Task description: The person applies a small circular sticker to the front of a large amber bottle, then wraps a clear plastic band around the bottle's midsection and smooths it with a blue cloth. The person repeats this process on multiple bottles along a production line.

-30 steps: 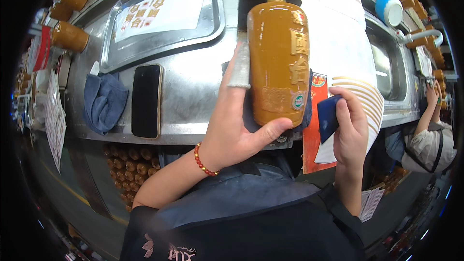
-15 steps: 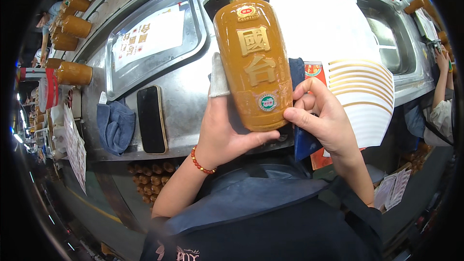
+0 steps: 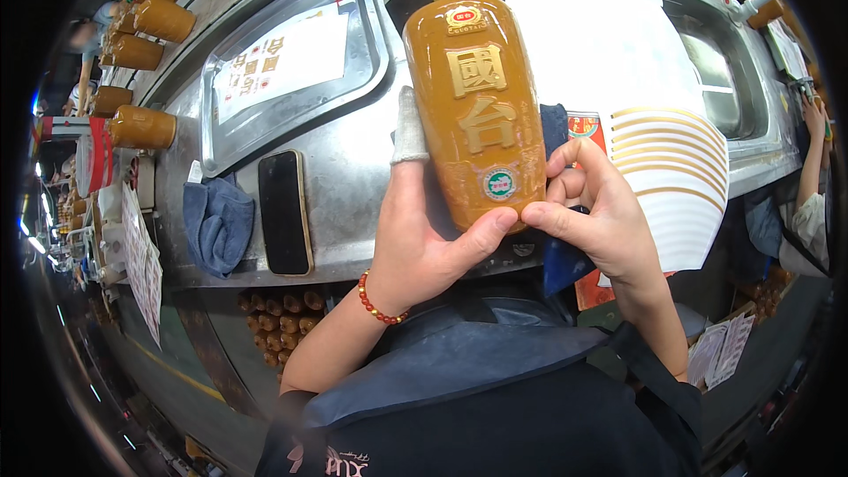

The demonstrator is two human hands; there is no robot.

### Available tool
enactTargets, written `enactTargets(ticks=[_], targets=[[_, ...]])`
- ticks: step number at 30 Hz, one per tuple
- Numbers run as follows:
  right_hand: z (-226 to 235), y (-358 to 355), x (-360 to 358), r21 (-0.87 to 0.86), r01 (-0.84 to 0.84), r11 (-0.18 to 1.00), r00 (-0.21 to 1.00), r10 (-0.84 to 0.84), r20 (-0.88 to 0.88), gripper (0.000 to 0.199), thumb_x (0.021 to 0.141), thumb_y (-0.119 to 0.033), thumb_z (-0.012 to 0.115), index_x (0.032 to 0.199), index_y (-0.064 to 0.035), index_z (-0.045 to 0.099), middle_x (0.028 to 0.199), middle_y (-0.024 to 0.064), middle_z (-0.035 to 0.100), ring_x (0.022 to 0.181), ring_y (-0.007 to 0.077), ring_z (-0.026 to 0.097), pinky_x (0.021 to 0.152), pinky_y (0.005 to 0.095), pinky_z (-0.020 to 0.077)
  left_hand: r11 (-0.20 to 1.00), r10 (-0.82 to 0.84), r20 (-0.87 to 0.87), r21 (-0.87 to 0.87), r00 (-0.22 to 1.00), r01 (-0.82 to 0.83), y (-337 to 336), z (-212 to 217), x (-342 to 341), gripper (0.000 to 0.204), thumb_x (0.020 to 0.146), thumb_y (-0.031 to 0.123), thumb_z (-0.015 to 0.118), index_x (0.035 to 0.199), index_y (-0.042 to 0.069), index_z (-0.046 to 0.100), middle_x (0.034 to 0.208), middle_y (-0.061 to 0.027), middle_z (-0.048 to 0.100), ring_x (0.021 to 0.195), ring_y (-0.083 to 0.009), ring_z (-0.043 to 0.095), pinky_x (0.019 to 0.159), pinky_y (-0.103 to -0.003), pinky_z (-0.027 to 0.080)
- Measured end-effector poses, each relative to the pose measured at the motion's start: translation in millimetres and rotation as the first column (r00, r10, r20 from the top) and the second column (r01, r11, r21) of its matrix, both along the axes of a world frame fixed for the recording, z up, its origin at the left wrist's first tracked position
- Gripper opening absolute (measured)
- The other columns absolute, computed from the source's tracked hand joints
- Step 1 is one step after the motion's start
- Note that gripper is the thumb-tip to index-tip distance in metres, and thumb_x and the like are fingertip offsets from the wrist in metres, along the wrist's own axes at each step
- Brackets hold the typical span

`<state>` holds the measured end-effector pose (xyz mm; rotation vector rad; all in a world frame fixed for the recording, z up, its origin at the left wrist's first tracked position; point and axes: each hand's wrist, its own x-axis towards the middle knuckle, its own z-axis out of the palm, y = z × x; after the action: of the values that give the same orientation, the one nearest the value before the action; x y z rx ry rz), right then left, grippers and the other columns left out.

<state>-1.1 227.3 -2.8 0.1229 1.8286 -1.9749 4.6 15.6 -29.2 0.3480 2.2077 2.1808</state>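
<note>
A glossy amber-brown bottle (image 3: 481, 115) with raised gold characters, a small emblem near its neck and a round green-rimmed sticker low on its front is held up before me, neck pointing away. My left hand (image 3: 424, 221) supports it from the left, a pale fabric cot on one finger and the thumb laid on the lower front. On the other side my right hand (image 3: 601, 212) pinches the bottle's lower right edge between thumb and curled fingers. Most of the left fingers are hidden behind the bottle. A dark blue item partly shows behind my right hand.
Left of the bottle are a metal tray (image 3: 358, 71) with a printed sheet, a phone (image 3: 286, 212) and a blue cloth (image 3: 216, 225). Fanned white gold-edged sheets (image 3: 667, 194) lie right, before a steel sink (image 3: 715, 79). More amber bottles (image 3: 146, 126) line the left; another person's arm (image 3: 808, 155) shows far right.
My left thumb has moved from beneath the bottle's base up onto its lower front. The whole view has shifted slightly; the right hand keeps its pinch at the edge.
</note>
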Motion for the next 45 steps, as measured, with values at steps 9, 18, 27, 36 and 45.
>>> enactTargets(ticks=[9, 18, 27, 36, 45], targets=[[-6.5, 6.2, -3.1, -0.086, 0.007, 0.996, 0.999, -0.003, 0.043, 0.027, 0.094, -0.013, 0.075, 0.107, -0.0051, 0.053, 0.076, -0.0033, 0.061, 0.070, 0.0016, 0.055, 0.064, 0.0166, 0.0415, 0.994, 0.004, 0.080, 0.112, 0.997, -0.013, -5.9, -1.7, -1.6, 0.077, 0.097, 0.023, 0.070, 0.151, -0.011, 0.027, 0.148, -0.0235, 0.046, 0.138, -0.0283, 0.047, 0.115, -0.041, 0.036], [22.6, 7.7, -5.5, 0.067, 0.243, 0.968, 0.916, -0.207, -0.343, 0.034, 0.094, 0.001, 0.067, 0.126, 0.0004, 0.057, 0.105, 0.0041, 0.061, 0.092, 0.0076, 0.058, 0.081, 0.0214, 0.0472, 0.978, -0.072, -0.008, -0.198, 0.997, 0.069, -10.4, 9.8, -4.4, 0.115, 0.082, 0.035, 0.084, 0.159, -0.006, 0.010, 0.161, -0.0262, 0.021, 0.150, -0.0370, 0.027, 0.121, -0.044, 0.025], [44.5, -9.9, -3.9, 0.539, 0.280, 0.795, 0.321, 0.451, -0.833, 0.033, 0.066, 0.001, 0.074, 0.098, -0.0035, 0.078, 0.091, 0.0098, 0.069, 0.080, 0.0256, 0.066, 0.067, 0.0331, 0.0522, 0.921, -0.027, -0.268, -0.382, 0.963, -0.081, -8.3, 1.7, -6.4, 0.137, 0.063, 0.037, 0.097, 0.161, -0.003, 0.010, 0.166, -0.0244, 0.013, 0.154, -0.0372, 0.018, 0.124, -0.044, 0.021], [58.9, -13.7, -8.8, 0.599, 0.235, 0.765, 0.353, 0.507, -0.786, 0.036, 0.064, 0.004, 0.072, 0.098, -0.0020, 0.078, 0.086, 0.0103, 0.070, 0.075, 0.0250, 0.068, 0.063, 0.0324, 0.0529, 0.933, 0.027, -0.251, -0.342, 0.968, -0.115, -6.6, 4.5, -5.0, 0.132, 0.063, 0.035, 0.097, 0.160, -0.002, 0.016, 0.164, -0.0255, 0.019, 0.152, -0.0397, 0.024, 0.122, -0.045, 0.026], [68.0, -14.9, -5.2, 0.671, 0.265, 0.693, 0.422, 0.542, -0.726, 0.037, 0.065, 0.013, 0.074, 0.099, -0.0012, 0.076, 0.088, 0.0116, 0.069, 0.080, 0.0245, 0.069, 0.070, 0.0329, 0.0554, 0.928, 0.049, -0.316, -0.337, 0.947, -0.161, -6.1, 3.8, -5.1, 0.123, 0.065, 0.038, 0.094, 0.157, -0.003, 0.024, 0.163, -0.0304, 0.018, 0.150, -0.0443, 0.027, 0.121, -0.044, 0.031]])
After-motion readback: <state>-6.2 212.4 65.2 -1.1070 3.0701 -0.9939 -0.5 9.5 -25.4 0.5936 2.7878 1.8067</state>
